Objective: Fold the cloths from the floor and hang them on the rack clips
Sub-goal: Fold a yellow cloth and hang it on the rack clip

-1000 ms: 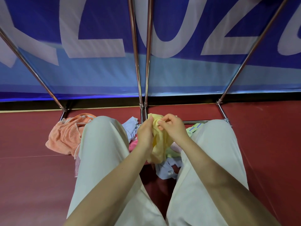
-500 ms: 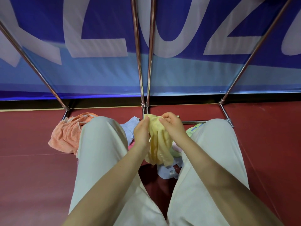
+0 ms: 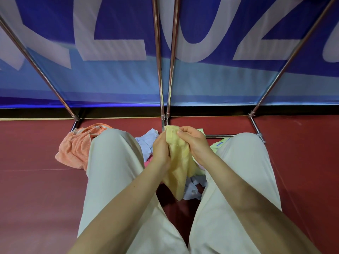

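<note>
Yellow cloth (image 3: 178,162) hangs between the knees, above the cloth pile (image 3: 146,143) on the floor; left hand (image 3: 161,149) and right hand (image 3: 194,142) both pinch its top. Banner (image 3: 110,43) behind the rack (image 3: 158,61) reads partly "L02".

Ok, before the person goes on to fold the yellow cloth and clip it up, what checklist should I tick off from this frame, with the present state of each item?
1. Both hands on the cloth: ok. The left hand and right hand both grip the yellow cloth.
2. Cloth lifted off the pile: ok, it hangs between the knees.
3. Cloth spread flat for folding: not ok, it is bunched.
4. Corners found: cannot tell.
5. Rack clips within reach: cannot tell; only the rack's legs show.
6. Cloths left on the floor: not ok; the orange cloth and blue cloth remain.
</note>
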A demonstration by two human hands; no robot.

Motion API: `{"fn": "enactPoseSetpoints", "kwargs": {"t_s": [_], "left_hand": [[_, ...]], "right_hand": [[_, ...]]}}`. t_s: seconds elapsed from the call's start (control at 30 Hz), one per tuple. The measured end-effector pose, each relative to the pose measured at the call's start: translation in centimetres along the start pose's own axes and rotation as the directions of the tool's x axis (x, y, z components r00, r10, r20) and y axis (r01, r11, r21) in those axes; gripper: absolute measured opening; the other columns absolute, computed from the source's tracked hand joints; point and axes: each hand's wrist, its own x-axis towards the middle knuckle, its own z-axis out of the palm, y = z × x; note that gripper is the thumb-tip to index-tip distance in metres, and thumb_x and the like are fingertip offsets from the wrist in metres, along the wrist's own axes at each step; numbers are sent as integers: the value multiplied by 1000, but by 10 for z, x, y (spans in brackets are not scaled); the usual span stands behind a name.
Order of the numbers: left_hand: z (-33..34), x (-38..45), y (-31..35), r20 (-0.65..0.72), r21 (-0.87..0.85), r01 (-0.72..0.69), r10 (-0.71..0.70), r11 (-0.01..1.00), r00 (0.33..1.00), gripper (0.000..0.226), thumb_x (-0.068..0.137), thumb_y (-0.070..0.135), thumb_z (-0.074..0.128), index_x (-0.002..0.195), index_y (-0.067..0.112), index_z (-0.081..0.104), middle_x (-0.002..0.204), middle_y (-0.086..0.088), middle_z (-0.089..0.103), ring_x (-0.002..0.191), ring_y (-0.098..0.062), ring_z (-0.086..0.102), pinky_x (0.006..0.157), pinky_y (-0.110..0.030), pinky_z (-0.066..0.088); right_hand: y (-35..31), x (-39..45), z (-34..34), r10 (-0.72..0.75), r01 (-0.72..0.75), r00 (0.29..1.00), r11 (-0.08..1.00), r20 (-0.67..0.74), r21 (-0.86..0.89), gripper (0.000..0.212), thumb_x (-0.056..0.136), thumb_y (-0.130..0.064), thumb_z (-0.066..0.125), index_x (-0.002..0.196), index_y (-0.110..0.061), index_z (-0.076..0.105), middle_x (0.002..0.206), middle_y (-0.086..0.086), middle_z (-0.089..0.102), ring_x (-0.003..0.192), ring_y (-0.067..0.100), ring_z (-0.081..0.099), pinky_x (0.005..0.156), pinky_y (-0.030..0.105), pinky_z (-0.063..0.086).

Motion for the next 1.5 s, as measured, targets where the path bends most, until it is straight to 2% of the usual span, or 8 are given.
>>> {"fn": "enactPoseSetpoints", "kwargs": {"t_s": [0.23, 0.37, 0.53, 0.77, 0.9, 1.13, 1.27, 1.5], "left_hand": [[9, -8, 0, 29, 3, 17, -17, 1000, 999, 25, 95, 23, 53, 98, 3, 67, 89, -12, 66, 83, -20, 65, 71, -28, 53], [10, -8, -2, 55, -26, 45, -43, 999, 998, 40, 79, 41, 66, 101, 7, 71, 101, -13, 67, 99, -24, 63, 91, -37, 48], [11, -8, -5, 34, 43, -9, 7, 999, 999, 17, 94, 23, 55, 92, 9, 65, 76, -5, 61, 72, -16, 59, 63, -26, 48], [11, -7, -4, -15, 110, -21, 23, 994, 1000, 28, 96, 35, 55, 88, 12, 68, 81, -4, 66, 80, -17, 63, 75, -30, 49], [11, -10, -5, 3, 250, -108, 111, 962, 994, 25, 97, 33, 54, 80, 19, 67, 68, 10, 62, 69, -3, 57, 64, -17, 45], [2, -7, 9, -8, 429, -246, 277, 869, 961, 40, 97, 24, 56, 58, 16, 48, 51, 14, 39, 54, -3, 37, 55, -18, 34], [-4, -9, 20, 65, 462, -356, 369, 812, 927, 36, 97, 24, 55, 83, -9, 56, 68, -5, 40, 61, -6, 36, 56, -18, 32], [-25, -1, 40, 3, 509, -396, 459, 764, 889, 33, 97, 27, 55, 77, 1, 56, 73, -4, 40, 70, -10, 35, 62, -27, 29]], "right_hand": [[3, 6, -2, -229, 153, 942, 945, -247, -290, 3, 87, -14, 66, 86, -12, 64, 74, -7, 60, 68, 3, 53, 63, 10, 41], [7, 8, -4, -246, 147, 925, 934, -289, -325, 7, 87, -15, 66, 83, -11, 63, 74, -4, 60, 68, 7, 53, 64, 17, 43], [8, 9, -7, -226, 108, 924, 928, -310, -355, 7, 87, -16, 66, 83, -10, 63, 76, -4, 62, 70, 7, 54, 64, 18, 43], [8, 7, -8, -200, 88, 937, 928, -286, -362, 9, 87, -17, 65, 86, -9, 63, 81, -1, 61, 74, 9, 55, 68, 20, 44], [7, 8, -9, -180, 79, 952, 927, -247, -367, 9, 87, -18, 65, 86, -10, 62, 80, -1, 60, 74, 9, 53, 69, 22, 44], [10, 2, -12, -200, 165, 979, 885, -35, -435, 4, 87, -19, 64, 88, -19, 60, 63, -8, 49, 58, 5, 47, 58, 17, 39], [16, 0, -21, -191, 183, 981, 827, 41, -531, 7, 89, -28, 62, 82, -24, 62, 73, 2, 60, 69, 12, 54, 68, 30, 44], [39, -4, -34, -95, 137, 990, 799, 102, -586, 34, 95, -26, 55, 72, -2, 49, 67, 4, 40, 62, 12, 37, 61, 30, 29]]}}
